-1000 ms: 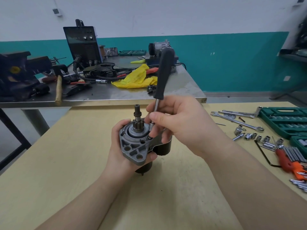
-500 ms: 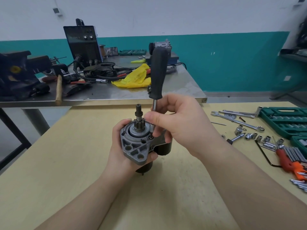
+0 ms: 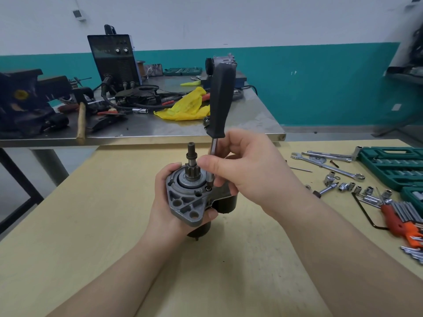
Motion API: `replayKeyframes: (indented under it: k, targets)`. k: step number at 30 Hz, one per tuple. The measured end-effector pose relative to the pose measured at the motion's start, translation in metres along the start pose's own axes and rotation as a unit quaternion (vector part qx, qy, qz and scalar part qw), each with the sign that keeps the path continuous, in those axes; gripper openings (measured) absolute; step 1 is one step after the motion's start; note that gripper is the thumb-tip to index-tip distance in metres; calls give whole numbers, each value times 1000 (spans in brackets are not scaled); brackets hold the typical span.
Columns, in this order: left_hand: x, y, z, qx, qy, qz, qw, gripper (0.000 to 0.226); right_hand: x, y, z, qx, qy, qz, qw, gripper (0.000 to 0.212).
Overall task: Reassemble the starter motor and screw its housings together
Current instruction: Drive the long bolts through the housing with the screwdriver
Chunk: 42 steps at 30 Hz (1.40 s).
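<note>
Wooden counter (image 3: pixel 68 225), tools at right. Left hand (image 3: pixel 169 202) grips the starter motor (image 3: pixel 190 197) upright just above it, steadying the housing. Right hand (image 3: pixel 249 172) pinches the screwdriver (image 3: pixel 220 99) shank low, apparently to guide its tip onto the screw (image 3: pixel 208 188).

You work in a repair workshop: at your twelve o'clock a steel bench (image 3: pixel 229 124) carries a welding machine (image 3: pixel 114 60), a bench vise (image 3: pixel 25 99) and a hammer (image 3: pixel 80 120), while at three o'clock wrenches (image 3: pixel 329 167) and a green socket set (image 3: pixel 393 165) crowd your wooden table (image 3: pixel 68 225).
</note>
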<state>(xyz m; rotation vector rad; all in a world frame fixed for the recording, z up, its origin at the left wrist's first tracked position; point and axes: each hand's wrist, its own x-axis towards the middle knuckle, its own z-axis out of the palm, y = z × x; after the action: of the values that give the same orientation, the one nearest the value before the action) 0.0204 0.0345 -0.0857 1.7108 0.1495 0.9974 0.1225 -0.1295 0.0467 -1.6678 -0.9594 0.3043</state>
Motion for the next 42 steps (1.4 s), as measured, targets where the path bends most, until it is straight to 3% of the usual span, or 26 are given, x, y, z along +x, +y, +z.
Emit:
replayKeyframes:
  k: [2,7,10,13,16,21,24,26,29,33,36,39,42]
  targets:
    - [1,0,-2,12,-8,8,1000,107,-1,-2,-1,11,-21,12,1000,6]
    - [0,7,-2,24,-30,22,999,103,-1,-5,-10,45,-59,30,997,17]
    - [0,8,-1,25,-30,27,999,103,-2,-3,-4,19,-22,14,999,5]
    - [0,5,-2,13,-32,31,999,103,-1,3,3,15,22,-1,1000,19]
    - [-1,7,-2,14,-29,25,999,104,-1,-1,3,34,-2,7,999,6]
    - [0,9,-2,22,-31,26,999,102,-1,-3,-4,35,-51,13,998,21]
    - [1,9,-1,18,-28,22,999,103,0,0,0,22,-15,4,1000,8]
    - [1,8,-1,16,-28,22,999,104,0,3,2,20,0,6,1000,15]
    - [0,8,-2,5,-28,16,999,104,-1,0,1,55,-40,13,998,7]
    - [0,10,-2,16,-30,21,999,106,-2,-3,-4,57,-72,11,996,19]
    - [0,11,-1,10,-30,17,999,105,-3,-2,-1,19,-33,6,999,4]
    - [1,11,0,11,-28,21,999,103,-2,1,2,-1,-4,9,1000,17]
    - [1,12,-1,5,-29,16,999,102,-3,-3,-1,39,-30,3,999,9]
